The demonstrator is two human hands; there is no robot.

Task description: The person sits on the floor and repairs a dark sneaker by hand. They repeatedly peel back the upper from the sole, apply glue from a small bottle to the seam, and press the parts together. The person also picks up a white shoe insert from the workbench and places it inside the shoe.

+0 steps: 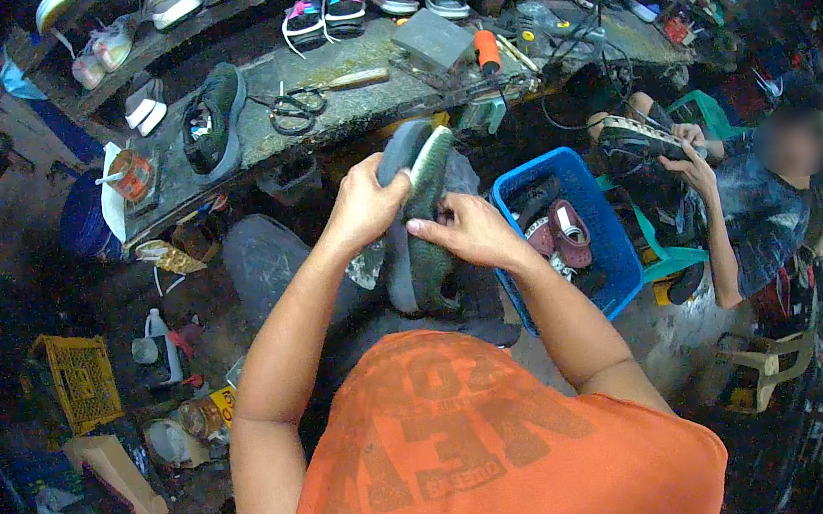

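Note:
A dark green and grey sneaker [421, 274] is held on its side over my lap, toe pointing toward the bench. My left hand [364, 204] is closed around the toe end of its grey sole, thumb at the seam. Along that seam near the toe, a pale strip shows between sole and upper; I cannot tell how far they are apart. My right hand [477, 230] grips the upper about midway, its thumb pressed near the sole edge. A similar dark sneaker [217, 122] rests on the bench ahead, left of black-handled scissors [297, 110].
The worn bench [270, 149] carries a tin can [130, 176], a grey block [432, 38] and an orange-red cylinder [486, 51]. On my right stands a blue basket [623, 265] with shoes inside. Beyond it, a seated person [763, 210] holds another shoe. A yellow crate [79, 382] lies left.

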